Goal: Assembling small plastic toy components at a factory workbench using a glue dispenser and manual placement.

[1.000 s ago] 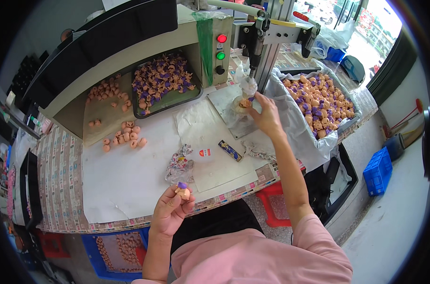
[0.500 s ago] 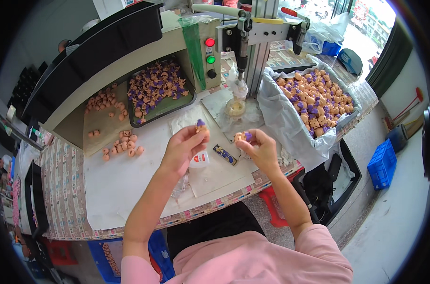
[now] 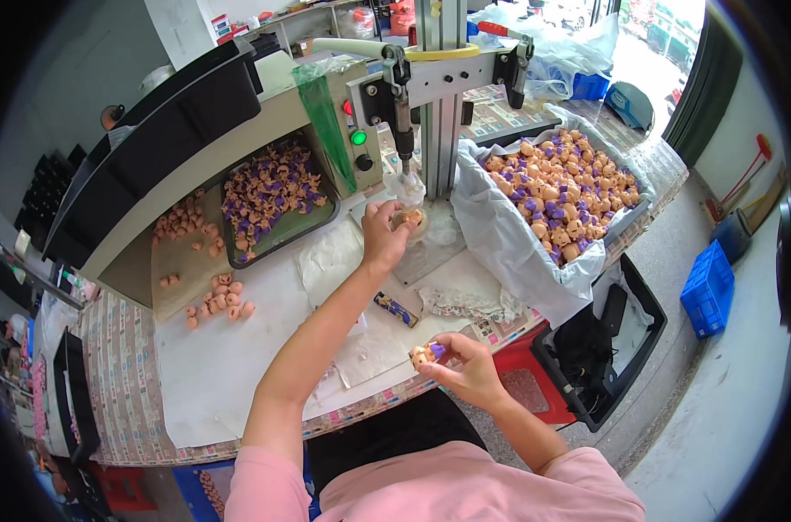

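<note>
My left hand reaches out to the round holder beneath the lever press. Its fingers pinch a small peach doll part, partly hidden, at the holder just below the plastic-wrapped press tip. Closer to me, over the table's front edge, my right hand grips a small doll figure with a peach head and purple body between thumb and fingers. A narrow dark blue patterned object lies on the table between the hands.
A lined bin heaped with peach-and-purple figures stands right of the press. Left, a dark tray holds purple-and-peach parts under a beige machine's hood. Loose peach heads lie in front. A crumpled cloth sits nearby.
My left hand has gone forward from above the table to the press holder with its doll part. My right hand has come back toward me, still holding its figure. The view has shifted.
</note>
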A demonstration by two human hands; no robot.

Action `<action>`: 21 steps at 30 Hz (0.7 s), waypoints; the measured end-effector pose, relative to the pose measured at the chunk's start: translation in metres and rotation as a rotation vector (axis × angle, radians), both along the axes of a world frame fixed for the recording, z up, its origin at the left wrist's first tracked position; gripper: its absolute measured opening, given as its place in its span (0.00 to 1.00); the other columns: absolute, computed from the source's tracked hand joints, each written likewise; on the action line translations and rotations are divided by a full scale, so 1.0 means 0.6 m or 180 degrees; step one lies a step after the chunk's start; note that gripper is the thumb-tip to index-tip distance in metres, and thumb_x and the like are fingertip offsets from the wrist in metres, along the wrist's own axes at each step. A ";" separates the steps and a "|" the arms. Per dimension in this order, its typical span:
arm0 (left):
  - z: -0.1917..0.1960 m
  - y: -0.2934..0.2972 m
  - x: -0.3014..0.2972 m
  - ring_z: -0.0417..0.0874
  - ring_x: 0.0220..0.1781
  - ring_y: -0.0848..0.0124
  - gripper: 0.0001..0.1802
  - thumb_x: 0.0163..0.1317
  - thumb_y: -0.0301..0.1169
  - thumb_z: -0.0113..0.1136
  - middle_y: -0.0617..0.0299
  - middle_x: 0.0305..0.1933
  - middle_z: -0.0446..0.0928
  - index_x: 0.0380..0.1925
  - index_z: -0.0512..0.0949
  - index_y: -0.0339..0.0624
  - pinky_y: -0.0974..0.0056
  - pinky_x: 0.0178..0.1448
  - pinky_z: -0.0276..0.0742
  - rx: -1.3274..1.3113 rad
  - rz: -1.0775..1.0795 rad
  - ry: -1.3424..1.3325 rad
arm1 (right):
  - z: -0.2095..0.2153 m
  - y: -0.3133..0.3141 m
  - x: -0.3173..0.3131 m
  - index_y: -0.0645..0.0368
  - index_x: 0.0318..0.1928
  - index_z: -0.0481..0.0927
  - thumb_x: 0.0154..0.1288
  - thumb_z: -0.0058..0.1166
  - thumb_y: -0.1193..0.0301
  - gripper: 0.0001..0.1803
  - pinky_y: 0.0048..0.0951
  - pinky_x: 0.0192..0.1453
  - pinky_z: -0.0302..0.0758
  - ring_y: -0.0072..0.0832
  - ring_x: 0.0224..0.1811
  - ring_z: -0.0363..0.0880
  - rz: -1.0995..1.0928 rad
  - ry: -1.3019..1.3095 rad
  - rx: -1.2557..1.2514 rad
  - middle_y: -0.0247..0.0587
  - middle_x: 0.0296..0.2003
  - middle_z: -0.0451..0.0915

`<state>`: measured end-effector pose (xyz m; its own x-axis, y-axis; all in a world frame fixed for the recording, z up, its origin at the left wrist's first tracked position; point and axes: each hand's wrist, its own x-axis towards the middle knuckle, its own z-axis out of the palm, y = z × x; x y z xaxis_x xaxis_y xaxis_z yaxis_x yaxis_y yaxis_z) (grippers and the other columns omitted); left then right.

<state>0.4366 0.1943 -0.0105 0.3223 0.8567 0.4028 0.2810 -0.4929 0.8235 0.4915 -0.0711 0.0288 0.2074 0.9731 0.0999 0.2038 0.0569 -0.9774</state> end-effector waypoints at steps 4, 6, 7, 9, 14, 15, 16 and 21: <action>0.006 -0.010 0.016 0.68 0.50 0.55 0.21 0.46 0.26 0.70 0.54 0.47 0.68 0.42 0.75 0.39 0.57 0.55 0.68 0.0460 0.0024 0.0393 | 0.003 -0.007 0.003 0.65 0.41 0.79 0.53 0.70 0.67 0.19 0.21 0.39 0.75 0.18 0.33 0.77 0.0096 -0.0027 0.0109 0.35 0.33 0.79; 0.007 -0.014 0.016 0.67 0.50 0.52 0.22 0.46 0.25 0.69 0.52 0.46 0.69 0.43 0.74 0.40 0.57 0.55 0.66 0.0638 -0.0095 0.0400 | 0.011 -0.009 -0.003 0.65 0.41 0.80 0.53 0.70 0.67 0.19 0.21 0.38 0.75 0.19 0.33 0.78 0.0137 -0.0092 0.0156 0.37 0.33 0.80; 0.008 -0.016 0.013 0.67 0.50 0.52 0.22 0.46 0.25 0.69 0.52 0.46 0.69 0.43 0.74 0.40 0.57 0.55 0.66 0.0647 -0.0097 0.0410 | 0.011 -0.012 -0.007 0.65 0.40 0.80 0.53 0.70 0.67 0.19 0.22 0.38 0.75 0.20 0.33 0.79 0.0187 -0.0119 0.0257 0.38 0.33 0.81; 0.012 -0.014 0.004 0.69 0.50 0.54 0.21 0.49 0.22 0.65 0.53 0.47 0.69 0.45 0.73 0.41 0.56 0.53 0.68 0.0634 -0.0231 0.0698 | 0.011 -0.021 -0.006 0.65 0.40 0.80 0.53 0.71 0.67 0.18 0.23 0.39 0.76 0.22 0.33 0.80 0.0235 -0.0154 0.0372 0.40 0.33 0.82; 0.077 0.017 -0.031 0.73 0.42 0.73 0.13 0.59 0.28 0.60 0.65 0.44 0.76 0.45 0.77 0.41 0.68 0.45 0.73 0.0506 0.0280 -0.0708 | 0.022 -0.044 -0.001 0.65 0.40 0.81 0.53 0.70 0.66 0.18 0.23 0.35 0.76 0.22 0.29 0.78 0.0178 -0.0303 0.0491 0.39 0.32 0.82; 0.126 0.010 -0.025 0.72 0.41 0.75 0.12 0.63 0.31 0.57 0.67 0.42 0.77 0.45 0.77 0.41 0.70 0.45 0.71 0.0403 0.0332 -0.0906 | 0.021 -0.048 0.002 0.65 0.40 0.81 0.53 0.70 0.66 0.18 0.23 0.35 0.76 0.22 0.29 0.78 0.0162 -0.0304 0.0473 0.39 0.32 0.82; 0.188 -0.002 -0.022 0.72 0.39 0.77 0.13 0.66 0.35 0.54 0.68 0.39 0.78 0.45 0.78 0.41 0.71 0.45 0.69 0.0312 0.0403 -0.1103 | 0.022 -0.050 0.003 0.65 0.40 0.80 0.53 0.70 0.67 0.19 0.23 0.35 0.76 0.22 0.29 0.78 0.0196 -0.0291 0.0452 0.39 0.32 0.82; 0.391 0.009 -0.004 0.71 0.44 0.76 0.29 0.67 0.55 0.46 0.65 0.42 0.77 0.50 0.76 0.41 0.66 0.51 0.64 -0.0542 -0.0332 -0.1247 | 0.013 -0.059 -0.024 0.66 0.41 0.80 0.53 0.70 0.67 0.19 0.23 0.36 0.76 0.22 0.30 0.78 0.0306 -0.0072 0.0574 0.39 0.32 0.81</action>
